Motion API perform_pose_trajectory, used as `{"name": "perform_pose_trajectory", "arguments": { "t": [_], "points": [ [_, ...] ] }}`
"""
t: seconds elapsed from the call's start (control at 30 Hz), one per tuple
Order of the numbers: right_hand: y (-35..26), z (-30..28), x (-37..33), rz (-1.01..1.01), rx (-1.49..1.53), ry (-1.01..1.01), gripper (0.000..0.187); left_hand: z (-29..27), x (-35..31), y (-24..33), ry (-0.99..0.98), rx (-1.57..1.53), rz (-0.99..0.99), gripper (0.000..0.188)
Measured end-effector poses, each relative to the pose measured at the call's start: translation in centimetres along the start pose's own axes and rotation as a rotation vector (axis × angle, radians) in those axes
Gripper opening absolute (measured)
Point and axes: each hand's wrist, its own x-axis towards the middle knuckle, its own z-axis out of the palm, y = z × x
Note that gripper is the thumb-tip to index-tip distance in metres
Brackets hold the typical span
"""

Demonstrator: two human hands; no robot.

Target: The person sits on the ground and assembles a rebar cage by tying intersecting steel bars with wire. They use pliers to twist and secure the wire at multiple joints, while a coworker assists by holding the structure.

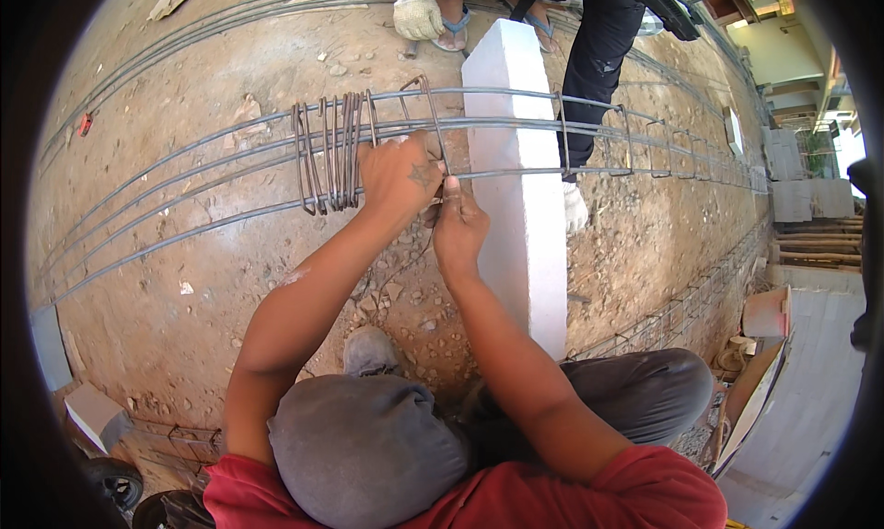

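Well, from far away I look down on two bare hands working close together at one bent wire ring point(434, 119). This ring goes around the long steel bars point(516, 122) and leans a bit, with its low corner right by the right thumb. The left hand point(402, 177) is curled almost like a fist against the bars; its fingers are hidden, so I cannot tell what it has hold of. The right hand point(460, 230) is bent in, thumb up by that corner and fingers mostly tucked away; I cannot tell if it pinches the ring, the bar or something thin. Just left of the left hand, more rings point(343, 151) hang in a tight bunch. Right of the right hand, the bars pass over a white block point(545, 244). I think the ring could end up crooked if its top and bottom are not lined up. A finger could get nipped, since both hands sit so close to hard steel. If the bars get a bump, maybe from the other person, whose gloved hand point(418, 16) is beyond both hands, the ring might slide.
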Motion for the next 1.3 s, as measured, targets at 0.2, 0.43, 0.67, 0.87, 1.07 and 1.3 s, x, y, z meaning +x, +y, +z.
{"name": "perform_pose_trajectory", "arguments": {
  "t": [0.2,0.43,0.67,0.87,1.07,1.3],
  "points": [
    [-0.4,0.4,-0.2,0.072,0.192,0.006,0.041,0.3,-0.5,-0.6,-0.008,-0.217,-0.063,0.016],
    [-0.2,0.6,0.0,-0.079,-0.188,0.081,0.044,-0.2,-0.6,-0.6,-0.055,-0.284,-0.104,0.017],
    [-1.6,0.5,-0.4,-0.109,-0.29,0.113,0.043,0.2,-3.3,-0.3,0.149,-0.149,0.136,0.026],
    [-2.9,-1.2,0.0,0.042,-0.152,-0.06,0.044,1.2,-3.8,-0.5,0.126,-0.224,0.087,0.032],
    [-3.1,-2.8,-0.2,-0.208,-0.467,-0.124,0.024,1.9,-4.8,-1.4,0.197,-0.245,0.261,0.038],
    [-7.8,-5.3,1.2,-0.094,-0.824,-0.258,0.02,3.0,-4.5,-2.0,0.468,-0.207,0.516,0.037]
  ]
}}
